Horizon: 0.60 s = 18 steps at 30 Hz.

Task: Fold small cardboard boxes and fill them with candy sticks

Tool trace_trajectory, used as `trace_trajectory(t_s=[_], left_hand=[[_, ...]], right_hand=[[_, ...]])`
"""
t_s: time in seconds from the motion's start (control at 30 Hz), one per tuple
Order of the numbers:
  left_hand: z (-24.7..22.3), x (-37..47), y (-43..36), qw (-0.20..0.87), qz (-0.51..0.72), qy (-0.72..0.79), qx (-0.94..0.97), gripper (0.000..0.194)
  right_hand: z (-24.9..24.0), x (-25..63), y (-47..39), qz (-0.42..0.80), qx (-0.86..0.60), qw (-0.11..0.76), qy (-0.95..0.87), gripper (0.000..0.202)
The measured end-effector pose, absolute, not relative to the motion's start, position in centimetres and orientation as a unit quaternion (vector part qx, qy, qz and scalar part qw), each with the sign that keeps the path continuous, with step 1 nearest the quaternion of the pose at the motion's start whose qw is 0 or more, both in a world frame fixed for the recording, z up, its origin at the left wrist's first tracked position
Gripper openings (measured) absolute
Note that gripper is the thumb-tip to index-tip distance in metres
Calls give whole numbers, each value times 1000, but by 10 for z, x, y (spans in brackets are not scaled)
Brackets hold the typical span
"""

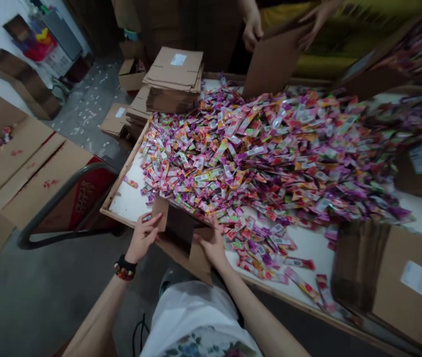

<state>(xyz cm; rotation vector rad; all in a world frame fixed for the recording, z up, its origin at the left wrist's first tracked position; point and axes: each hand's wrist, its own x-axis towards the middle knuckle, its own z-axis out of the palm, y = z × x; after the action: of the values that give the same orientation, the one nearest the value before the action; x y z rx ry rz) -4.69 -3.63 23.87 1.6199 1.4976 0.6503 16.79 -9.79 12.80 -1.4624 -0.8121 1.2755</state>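
Between my two hands is a small brown cardboard box (181, 249), its top open and its inside dark, at the near edge of the table. My left hand (144, 235) grips the flap on its left side, thumb and fingers closed on the card. On the opposite side my right hand (213, 244) holds the right flap and wall. Just beyond the box spreads a large heap of small colourful wrapped packets (270, 153), purple, pink, orange and green. A few loose packets (303, 285) lie nearer the table's front edge.
Flat cartons are stacked (174, 74) at the table's far left corner. More folded cartons (400, 282) stand at the right. Across the table, a co-worker's hands (253, 29) hold a cardboard box (274, 62). Left on the floor are a metal-framed cart (66, 198) and big opened boxes (28, 153).
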Motion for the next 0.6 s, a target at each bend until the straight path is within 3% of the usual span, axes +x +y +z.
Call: trace_trajectory(t_s=[0.03, 0.13, 0.2, 0.3, 0.4, 0.5, 0.6], left_hand=[[235, -44, -33, 377, 236, 611, 655, 27], [215, -27, -19, 209, 186, 679, 679, 16], [199, -13, -11, 121, 172, 689, 694, 38], [183, -7, -7, 92, 289, 686, 661, 45], [180, -17, -9, 96, 387, 680, 615, 53], [186, -22, -10, 99, 169, 585, 787, 82], [194, -17, -4, 134, -122, 338, 923, 118]], right_hand=[[131, 179, -88, 572, -565, 484, -345, 85], [163, 217, -59, 646, -448, 397, -473, 84], [194, 235, -44, 607, -386, 311, -621, 98], [223, 240, -39, 514, -340, 194, -763, 118], [211, 230, -50, 468, -299, 130, -821, 105], [182, 221, -65, 416, -267, 131, -859, 101], [166, 215, -72, 354, -267, 127, -887, 113]])
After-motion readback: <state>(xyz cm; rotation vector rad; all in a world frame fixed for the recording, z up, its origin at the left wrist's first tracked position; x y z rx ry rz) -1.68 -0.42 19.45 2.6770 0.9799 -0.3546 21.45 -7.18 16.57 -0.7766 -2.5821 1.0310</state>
